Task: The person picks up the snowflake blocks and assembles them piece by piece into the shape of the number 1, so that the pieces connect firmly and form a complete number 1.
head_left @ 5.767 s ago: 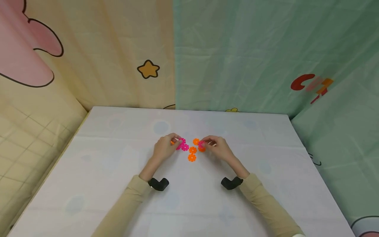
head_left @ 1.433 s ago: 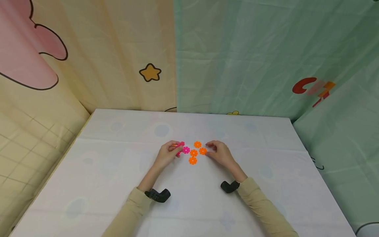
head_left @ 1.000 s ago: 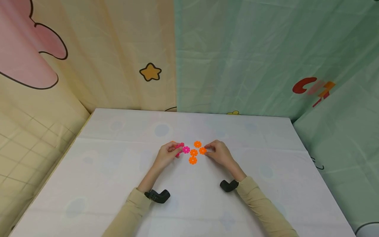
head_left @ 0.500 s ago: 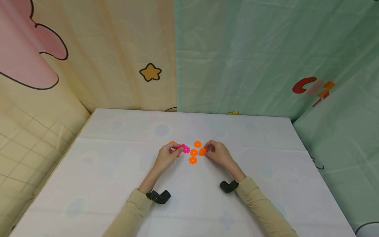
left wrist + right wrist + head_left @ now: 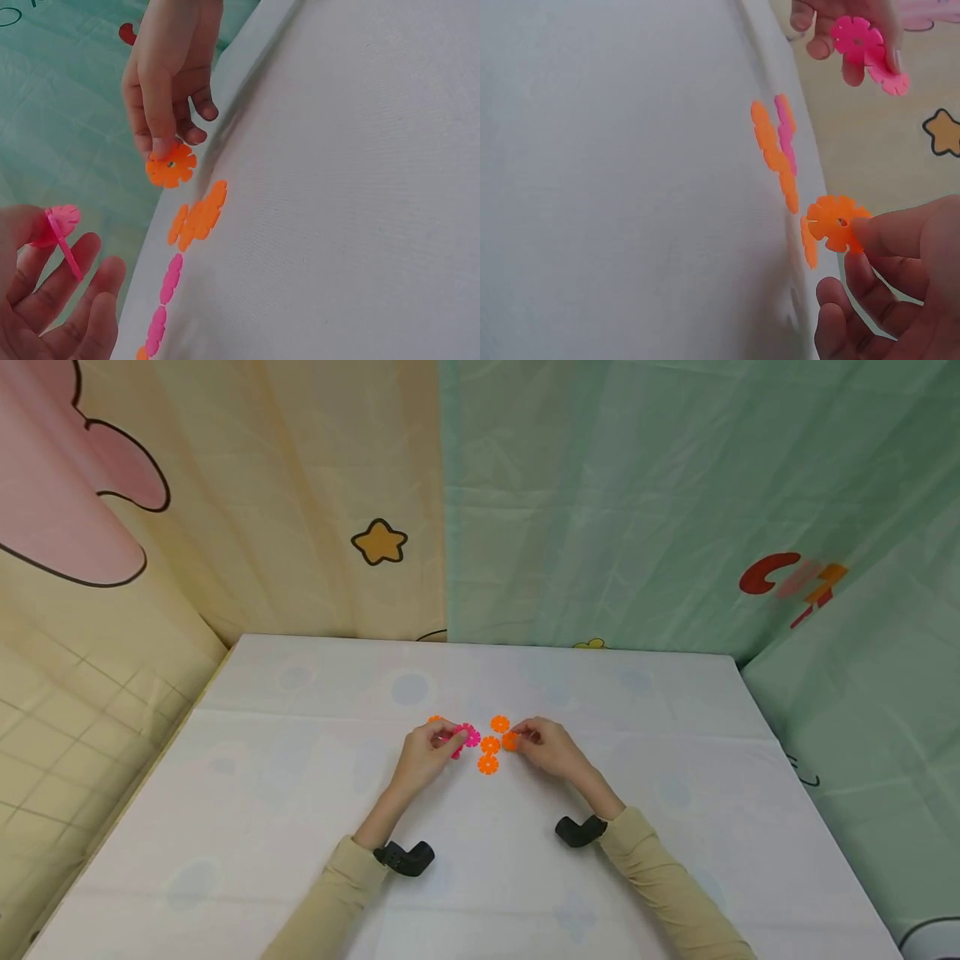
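Note:
My left hand [image 5: 422, 758] pinches a pair of pink snowflake discs [image 5: 66, 217], slotted together at an angle, between thumb and fingers above the table. Opposite it, the right hand [image 5: 552, 750] holds one orange snowflake disc [image 5: 831, 217] by its rim with thumb and index finger; notches and a centre hole show in the right wrist view. The two held parts are apart. Below and between the hands, several loose orange discs [image 5: 488, 764] lie flat. Pink discs [image 5: 171, 277] lie on the table beside them, partly hidden by the left hand in the head view.
Another orange disc [image 5: 436, 718] lies just beyond the left hand's fingers. The table [image 5: 480, 877] has a pale cloth cover with faint blue spots. Printed curtains [image 5: 637, 510] hang behind the far edge and along both sides.
The right hand, seen with a pink disc first and later without one, has picked up an orange disc and lifted it. The left hand has turned its pink pair slightly.

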`<action>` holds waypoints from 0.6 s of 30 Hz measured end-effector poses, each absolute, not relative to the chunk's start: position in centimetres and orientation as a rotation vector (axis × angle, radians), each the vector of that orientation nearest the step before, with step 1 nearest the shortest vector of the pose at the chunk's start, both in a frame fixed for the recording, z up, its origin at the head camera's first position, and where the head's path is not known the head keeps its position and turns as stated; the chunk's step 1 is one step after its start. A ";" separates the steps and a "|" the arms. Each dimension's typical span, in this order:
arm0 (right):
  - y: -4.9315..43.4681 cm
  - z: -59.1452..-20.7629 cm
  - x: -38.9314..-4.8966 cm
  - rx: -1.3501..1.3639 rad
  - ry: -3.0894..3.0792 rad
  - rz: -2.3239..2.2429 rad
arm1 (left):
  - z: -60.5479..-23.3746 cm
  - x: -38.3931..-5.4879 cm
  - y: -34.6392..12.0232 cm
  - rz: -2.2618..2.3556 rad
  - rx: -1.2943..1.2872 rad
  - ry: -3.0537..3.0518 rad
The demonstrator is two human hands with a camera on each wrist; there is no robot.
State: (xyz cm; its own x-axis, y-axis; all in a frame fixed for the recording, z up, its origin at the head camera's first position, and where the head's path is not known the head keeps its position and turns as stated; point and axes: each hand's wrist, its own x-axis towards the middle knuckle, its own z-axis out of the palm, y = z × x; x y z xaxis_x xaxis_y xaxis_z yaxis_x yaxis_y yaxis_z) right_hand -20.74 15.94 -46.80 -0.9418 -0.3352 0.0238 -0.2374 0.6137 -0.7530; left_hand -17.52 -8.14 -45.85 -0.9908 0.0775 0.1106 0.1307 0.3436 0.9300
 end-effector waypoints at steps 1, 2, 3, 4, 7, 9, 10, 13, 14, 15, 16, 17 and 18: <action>15.9 -46.8 -20.7 -0.486 2.711 -1.246 | -45.9 -17.5 -8.1 -1.760 -0.201 -2.535; 15.8 -46.7 -20.7 -0.489 2.712 -1.255 | -45.9 -17.5 -8.1 -1.756 -0.206 -2.532; 15.7 -46.7 -20.7 -0.492 2.713 -1.265 | -45.9 -17.5 -8.1 -1.753 -0.209 -2.532; 15.6 -46.6 -20.7 -0.499 2.714 -1.277 | -45.9 -17.5 -8.1 -1.746 -0.217 -2.531; 15.2 -46.4 -20.6 -0.499 2.716 -1.318 | -45.8 -17.6 -8.0 -1.739 -0.235 -2.526; 14.9 -46.2 -20.6 -0.485 2.722 -1.350 | -45.8 -17.6 -7.9 -1.742 -0.245 -2.524; 14.8 -46.1 -20.6 -0.476 2.723 -1.365 | -45.8 -17.6 -7.9 -1.744 -0.250 -2.524; 14.4 -45.7 -20.5 -0.443 2.728 -1.430 | -45.7 -17.7 -7.8 -1.716 -0.252 -2.537; 14.2 -45.6 -20.5 -0.433 2.728 -1.456 | -45.7 -17.7 -7.7 -1.692 -0.251 -2.543; 14.0 -45.5 -20.5 -0.427 2.728 -1.481 | -45.7 -17.8 -7.7 -1.670 -0.249 -2.544; 13.9 -45.4 -20.5 -0.424 2.727 -1.507 | -45.7 -17.8 -7.6 -1.647 -0.248 -2.543; 13.8 -45.3 -20.5 -0.423 2.728 -1.532 | -45.7 -17.8 -7.6 -1.626 -0.247 -2.539; 13.6 -45.2 -20.4 -0.423 2.727 -1.557 | -45.7 -17.9 -7.5 -1.607 -0.248 -2.531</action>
